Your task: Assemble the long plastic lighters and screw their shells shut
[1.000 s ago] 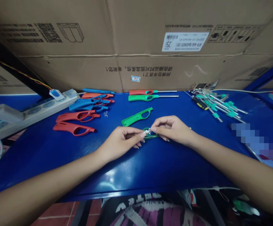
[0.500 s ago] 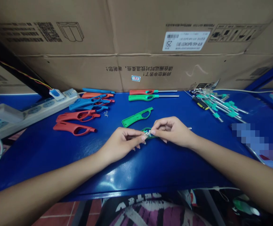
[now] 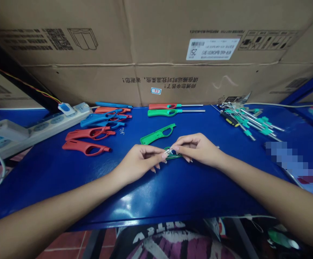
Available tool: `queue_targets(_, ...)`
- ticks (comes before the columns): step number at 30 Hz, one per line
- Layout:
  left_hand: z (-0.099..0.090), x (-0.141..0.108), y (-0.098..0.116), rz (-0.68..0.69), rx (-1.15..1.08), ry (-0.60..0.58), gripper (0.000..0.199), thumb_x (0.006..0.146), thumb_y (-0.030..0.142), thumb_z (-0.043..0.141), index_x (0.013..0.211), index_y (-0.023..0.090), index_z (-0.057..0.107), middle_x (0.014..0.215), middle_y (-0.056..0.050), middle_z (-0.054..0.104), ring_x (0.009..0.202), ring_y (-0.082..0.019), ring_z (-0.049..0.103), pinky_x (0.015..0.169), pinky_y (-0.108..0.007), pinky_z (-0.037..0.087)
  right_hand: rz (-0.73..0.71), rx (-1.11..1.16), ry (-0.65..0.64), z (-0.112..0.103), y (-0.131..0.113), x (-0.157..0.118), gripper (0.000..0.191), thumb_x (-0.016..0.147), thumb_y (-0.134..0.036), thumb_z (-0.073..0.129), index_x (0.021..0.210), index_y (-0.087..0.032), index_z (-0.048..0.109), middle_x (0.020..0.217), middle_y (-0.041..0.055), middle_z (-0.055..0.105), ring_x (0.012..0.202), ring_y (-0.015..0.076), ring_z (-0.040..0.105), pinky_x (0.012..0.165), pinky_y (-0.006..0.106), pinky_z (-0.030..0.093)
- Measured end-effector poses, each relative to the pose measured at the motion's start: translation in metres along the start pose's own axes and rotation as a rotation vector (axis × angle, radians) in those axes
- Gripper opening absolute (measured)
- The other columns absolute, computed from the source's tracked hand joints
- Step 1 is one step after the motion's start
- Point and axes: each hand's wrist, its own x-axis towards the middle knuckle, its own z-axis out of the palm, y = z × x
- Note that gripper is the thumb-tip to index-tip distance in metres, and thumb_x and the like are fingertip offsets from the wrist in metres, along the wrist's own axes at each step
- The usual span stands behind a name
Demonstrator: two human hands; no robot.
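Note:
My left hand (image 3: 143, 162) is closed, thumb and fingers pinching a small shiny lighter part (image 3: 168, 151). My right hand (image 3: 196, 148) pinches at the other end of this part, the fingertips of both hands almost meeting. Beneath the fingers lies a green lighter casing half (image 3: 175, 156) with thin wires, largely covered by my hands. A metal tube tip (image 3: 218, 147) shows just past my right hand. Behind my hands rests another green casing half (image 3: 158, 134), its trigger loop toward the right.
Red casing halves (image 3: 86, 147) and blue ones (image 3: 102, 117) lie at left by a power strip (image 3: 48, 124), with small screws (image 3: 122, 131) near them. Two lighters (image 3: 163, 112) lie at the back. Metal-tube assemblies (image 3: 256, 124) and a screwdriver (image 3: 229, 119) are at right.
The shiny part between my fingertips has shifted and tilted slightly. Both hands stay in nearly the same place, and the view has moved very little.

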Motion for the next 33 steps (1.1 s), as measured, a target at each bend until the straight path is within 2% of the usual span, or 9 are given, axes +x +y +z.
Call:
queue_targets(2, 0.0, 0.0, 0.0, -0.002, -0.005, 0.0, 0.018, 0.085, 0.028, 0.073, 0.095, 0.015, 0.079, 0.079, -0.004, 0.076, 0.057, -0.008, 0.059, 0.052, -0.016, 0.05, 0.0, 0.001, -0.003, 0.0, 0.0, 0.0, 0.031, 0.08, -0.042, 0.076, 0.09, -0.013, 0.074, 0.075, 0.0027, 0.07, 0.048, 0.0064, 0.052, 0.045, 0.021, 0.041)
queue_targets(9, -0.001, 0.002, 0.0, 0.002, -0.003, 0.008, 0.017, 0.085, 0.027, 0.073, 0.095, 0.014, 0.079, 0.078, -0.004, 0.076, 0.056, -0.007, 0.059, 0.052, -0.016, 0.05, 0.045, 0.024, -0.006, 0.0, -0.004, 0.001, 0.038, 0.075, -0.048, 0.08, 0.086, -0.013, 0.069, 0.048, -0.0059, 0.055, 0.041, 0.0059, 0.046, 0.043, 0.019, 0.035)
queue_targets(16, 0.0, 0.003, -0.001, 0.001, 0.048, -0.001, 0.019, 0.086, 0.029, 0.072, 0.094, 0.013, 0.079, 0.078, -0.005, 0.075, 0.057, -0.007, 0.057, 0.051, -0.015, 0.048, 0.02, -0.015, 0.009, 0.003, -0.005, -0.001, 0.038, 0.075, -0.049, 0.08, 0.082, -0.013, 0.069, 0.054, -0.0042, 0.057, 0.043, 0.0056, 0.046, 0.042, 0.02, 0.034)
queue_targets(21, -0.012, 0.001, 0.013, -0.042, 0.096, -0.056, 0.027, 0.082, 0.028, 0.073, 0.105, 0.013, 0.074, 0.077, -0.003, 0.073, 0.06, -0.012, 0.062, 0.049, -0.02, 0.054, 0.0, -0.034, -0.028, 0.001, -0.002, -0.001, 0.035, 0.078, -0.047, 0.077, 0.087, -0.014, 0.07, 0.061, -0.0014, 0.062, 0.047, 0.0083, 0.053, 0.046, 0.022, 0.041)
queue_targets(24, -0.024, -0.003, 0.023, -0.007, 0.241, -0.06, 0.029, 0.083, 0.032, 0.074, 0.106, 0.014, 0.072, 0.072, -0.001, 0.07, 0.059, -0.014, 0.065, 0.05, -0.023, 0.055, -0.002, -0.06, -0.033, 0.0, -0.002, -0.001, 0.036, 0.082, -0.047, 0.074, 0.097, -0.014, 0.072, 0.061, -0.0012, 0.062, 0.047, 0.0092, 0.054, 0.046, 0.023, 0.043)
queue_targets(26, -0.03, -0.006, 0.025, 0.063, 0.393, -0.057, 0.025, 0.087, 0.036, 0.071, 0.099, 0.014, 0.074, 0.077, -0.003, 0.071, 0.058, -0.013, 0.065, 0.053, -0.024, 0.056, 0.019, -0.058, -0.02, 0.0, -0.004, 0.0, 0.038, 0.084, -0.048, 0.071, 0.101, -0.014, 0.072, 0.054, -0.0033, 0.059, 0.044, 0.0087, 0.051, 0.046, 0.022, 0.042)
queue_targets(30, -0.036, -0.008, 0.024, 0.294, 0.761, -0.065, 0.016, 0.09, 0.031, 0.068, 0.094, 0.02, 0.079, 0.09, -0.005, 0.073, 0.073, -0.015, 0.068, 0.067, -0.025, 0.052, 0.06, -0.041, 0.002, 0.001, -0.007, 0.001, 0.038, 0.084, -0.049, 0.07, 0.097, -0.013, 0.07, 0.048, -0.0058, 0.054, 0.041, 0.0076, 0.046, 0.043, 0.021, 0.038)
queue_targets(33, -0.036, -0.007, 0.022, 0.341, 0.902, -0.089, 0.015, 0.092, 0.029, 0.068, 0.098, 0.023, 0.08, 0.09, -0.004, 0.074, 0.079, -0.016, 0.068, 0.07, -0.026, 0.049, 0.075, -0.048, 0.01, 0.002, -0.009, 0.001, 0.037, 0.083, -0.049, 0.071, 0.095, -0.014, 0.07, 0.048, -0.0056, 0.054, 0.041, 0.0074, 0.046, 0.043, 0.021, 0.035)
